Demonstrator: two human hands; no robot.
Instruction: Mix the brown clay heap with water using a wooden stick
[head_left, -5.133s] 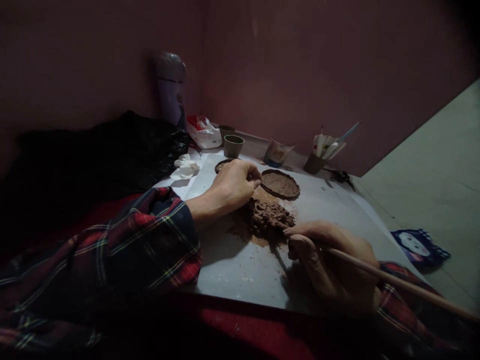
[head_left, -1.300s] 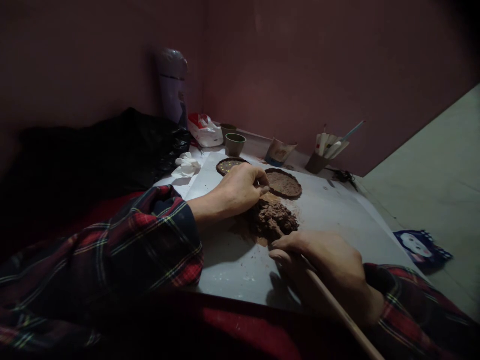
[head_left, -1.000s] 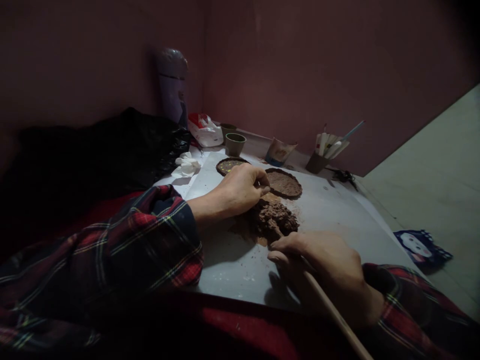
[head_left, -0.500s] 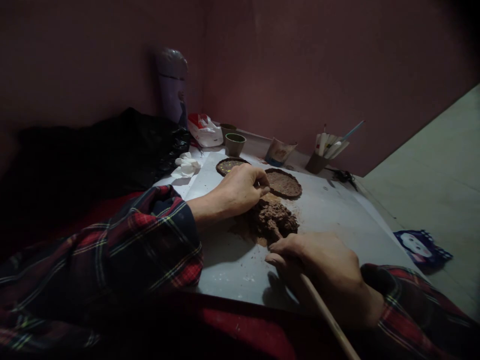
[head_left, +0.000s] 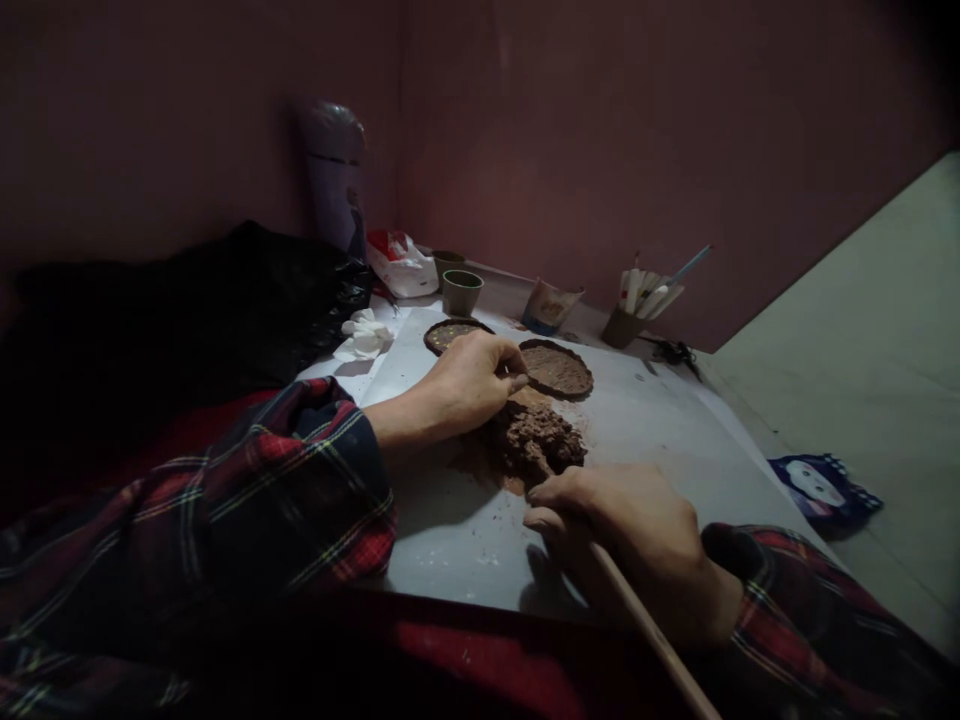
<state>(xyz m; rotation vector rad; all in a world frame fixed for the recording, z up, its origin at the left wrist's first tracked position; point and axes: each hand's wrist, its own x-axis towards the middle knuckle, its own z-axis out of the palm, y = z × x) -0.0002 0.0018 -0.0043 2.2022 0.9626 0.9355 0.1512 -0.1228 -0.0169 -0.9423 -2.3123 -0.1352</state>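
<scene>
A lumpy heap of brown, clay-like paste (head_left: 541, 437) sits on a white board (head_left: 480, 555). At the heap's far left side is my left hand (head_left: 472, 378), thumb and fingers pinched together; what they hold, if anything, I cannot make out. My right hand (head_left: 637, 540) grips a long wooden stick (head_left: 652, 635) at the near side of the heap. Its far end seems to reach into the paste, partly hidden by my fingers. Behind the heap lies a flat brown disc (head_left: 556, 369) with a raised rim. A second disc (head_left: 454, 332) with yellow specks is partly covered by my left hand.
Along the back stand a green-rimmed cup (head_left: 462, 293), a cut-open container (head_left: 551, 306) and a cup of brushes and sticks (head_left: 624, 326). Crumpled white tissue (head_left: 363, 335) and a black plastic bag (head_left: 247, 290) lie left. A dark printed packet (head_left: 825, 492) is at right.
The whole view has shifted slightly, so everything sits a little further left. Both hands keep nearly the same pose and place around the heap.
</scene>
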